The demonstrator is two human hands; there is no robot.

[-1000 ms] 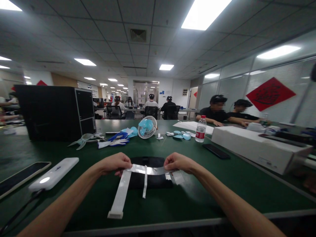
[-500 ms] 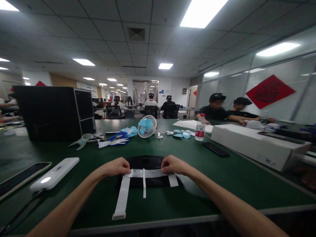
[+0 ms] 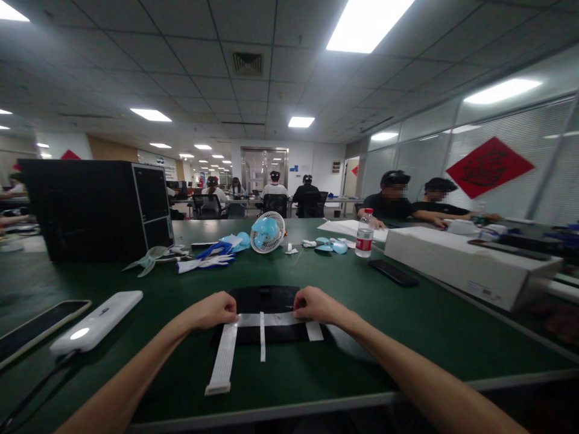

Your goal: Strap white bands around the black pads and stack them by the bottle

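A strip of shiny silvery tape [image 3: 280, 319] stretches sideways between my hands, low over a curved black panel [image 3: 253, 297] on the table. My left hand [image 3: 221, 309] pinches its left end, and my right hand [image 3: 313, 305] pinches the right end. From beneath the tape a wide white ribbon cable [image 3: 222, 358] runs toward me, ending in a connector. A narrow white strip [image 3: 263, 346] hangs down at the middle. Under my right hand a short white flat cable [image 3: 315, 331] sticks out. Whether the tape is pressed fully onto the panel I cannot tell.
A white power bank [image 3: 102, 322] and a phone [image 3: 40, 325] lie at left. Farther back are a black computer case [image 3: 90, 211], gloves [image 3: 210, 256], a small fan [image 3: 268, 232], a bottle [image 3: 364, 235], a dark phone [image 3: 392, 273] and a white box [image 3: 470, 265]. Two people sit at right.
The view has shifted slightly. Both hands keep their pinch on the tape, which lies a little flatter and straighter between them.
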